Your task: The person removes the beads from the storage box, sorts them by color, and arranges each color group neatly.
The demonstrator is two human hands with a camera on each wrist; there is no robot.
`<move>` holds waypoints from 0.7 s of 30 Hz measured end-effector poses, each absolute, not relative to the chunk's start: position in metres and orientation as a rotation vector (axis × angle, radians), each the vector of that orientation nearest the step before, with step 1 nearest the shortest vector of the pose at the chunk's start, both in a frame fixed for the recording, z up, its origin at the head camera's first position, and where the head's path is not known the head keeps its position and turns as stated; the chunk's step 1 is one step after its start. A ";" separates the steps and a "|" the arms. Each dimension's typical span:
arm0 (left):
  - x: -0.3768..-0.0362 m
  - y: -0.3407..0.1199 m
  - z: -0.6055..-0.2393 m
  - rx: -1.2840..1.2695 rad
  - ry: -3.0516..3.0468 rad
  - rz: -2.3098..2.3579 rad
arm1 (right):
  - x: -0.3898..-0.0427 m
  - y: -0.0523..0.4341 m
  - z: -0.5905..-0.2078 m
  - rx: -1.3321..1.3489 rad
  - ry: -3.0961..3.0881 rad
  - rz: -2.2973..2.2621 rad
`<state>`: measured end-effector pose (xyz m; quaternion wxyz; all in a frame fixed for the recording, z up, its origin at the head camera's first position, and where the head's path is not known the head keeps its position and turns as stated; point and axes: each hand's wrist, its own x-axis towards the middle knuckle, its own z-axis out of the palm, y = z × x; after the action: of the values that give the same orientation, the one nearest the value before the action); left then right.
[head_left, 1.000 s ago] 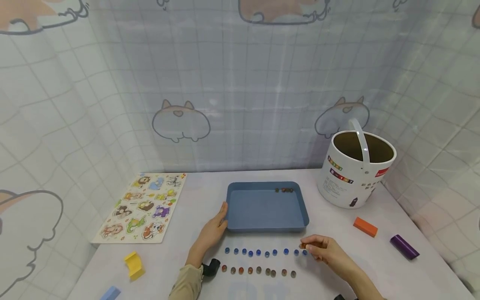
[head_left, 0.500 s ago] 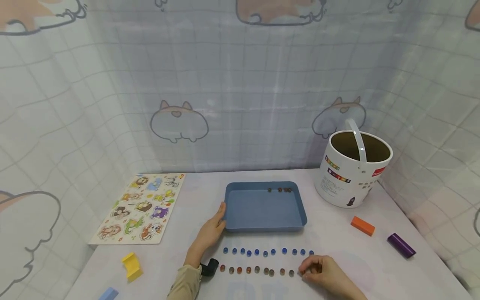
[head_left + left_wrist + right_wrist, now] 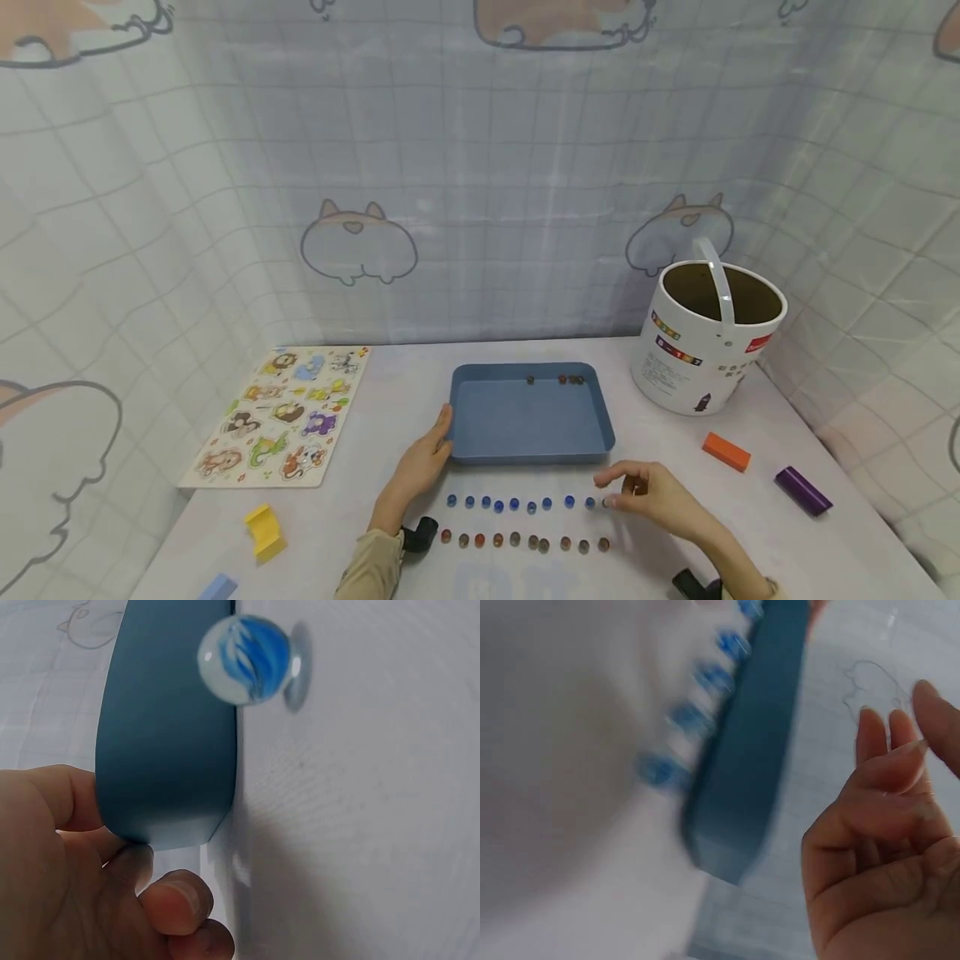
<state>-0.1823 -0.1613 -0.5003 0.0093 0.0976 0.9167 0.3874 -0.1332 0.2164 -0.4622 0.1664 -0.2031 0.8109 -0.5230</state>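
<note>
A white paper bucket (image 3: 708, 337), an orange block (image 3: 725, 452) and a purple block (image 3: 802, 490) are seen to the right; an animal puzzle board (image 3: 283, 417) and a yellow block (image 3: 262, 531) lie to the left. The near left corner of the blue plastic tray (image 3: 529, 414) is gripped by the left hand (image 3: 422, 460). Below it, a row of blue marbles (image 3: 525, 503) and a row of brown marbles (image 3: 525, 542) are laid out. The right hand (image 3: 652, 493) is held with relaxed fingers, empty, at the blue row's right end.

**Room around the tray**

The tray (image 3: 531, 414) is flanked at 9 o'clock by the left hand (image 3: 423, 462). Passage at 6 o'clock is barred by two marble rows (image 3: 525, 522). At 3 o'clock, bare table (image 3: 645, 446) is left before the bucket (image 3: 708, 337).
</note>
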 end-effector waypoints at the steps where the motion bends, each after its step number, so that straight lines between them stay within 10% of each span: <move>1: -0.183 -0.162 -0.500 0.307 2.865 1.212 | -0.141 0.216 -0.456 -0.604 2.325 -1.492; 21: -0.183 -0.162 -0.501 0.307 2.886 1.205 | -0.292 0.144 -0.411 -0.681 2.328 -1.687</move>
<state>-0.1828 -0.1616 -0.5011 -0.0004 0.0976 0.9184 0.3833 -0.2923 0.1444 -0.4109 0.0932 -0.2295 0.7845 -0.5685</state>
